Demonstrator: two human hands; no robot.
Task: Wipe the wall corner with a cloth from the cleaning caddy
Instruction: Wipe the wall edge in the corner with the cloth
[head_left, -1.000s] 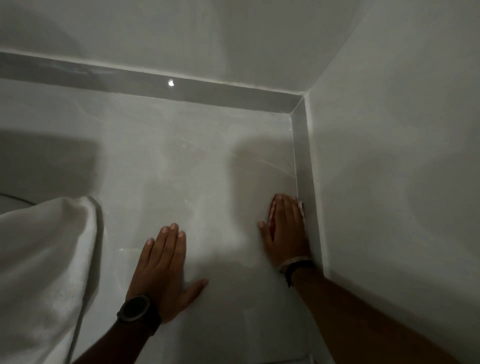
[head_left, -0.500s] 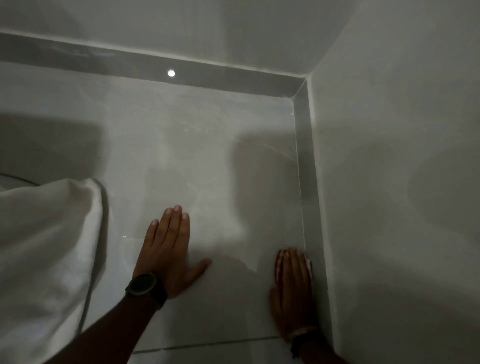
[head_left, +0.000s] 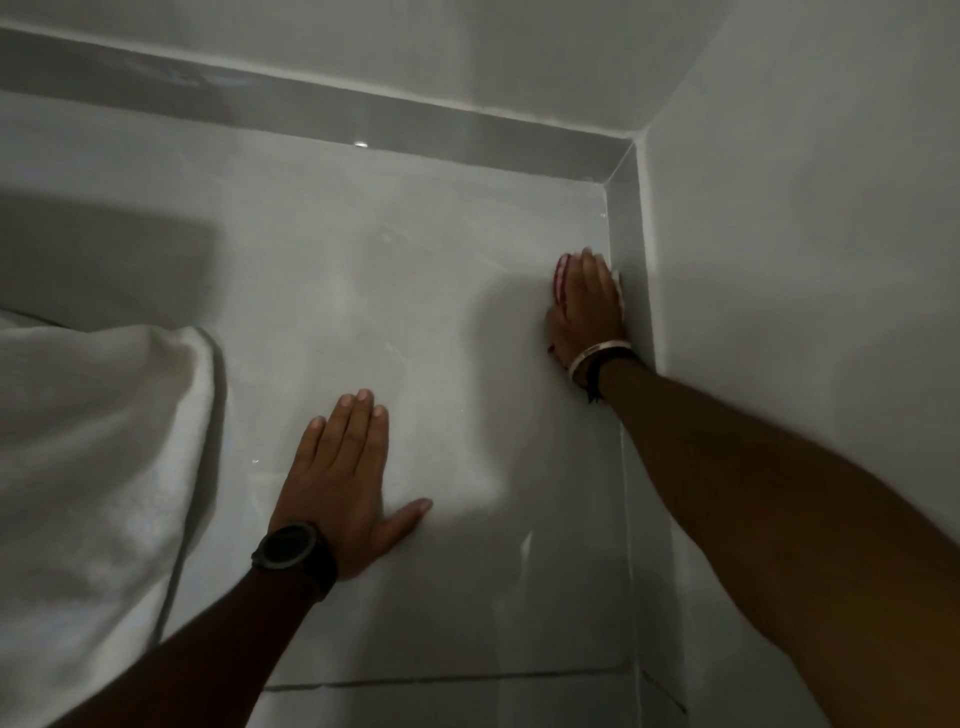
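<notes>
The right hand presses flat, fingers straight, on a red-and-white cloth against the grey corner strip. The left hand, released and wearing a watch, lies spread on the tile. A white towel hangs at left.

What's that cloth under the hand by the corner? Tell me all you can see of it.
Little of the cloth shows: the right hand lies flat over it, fingers straight, pressing it against the pale tile. A red-and-white patterned edge peeks out left of the fingers, and a small white bit on the right, against the grey strip that runs along the corner. It looks like thin, soft fabric; its full size and shape are hidden.
</notes>
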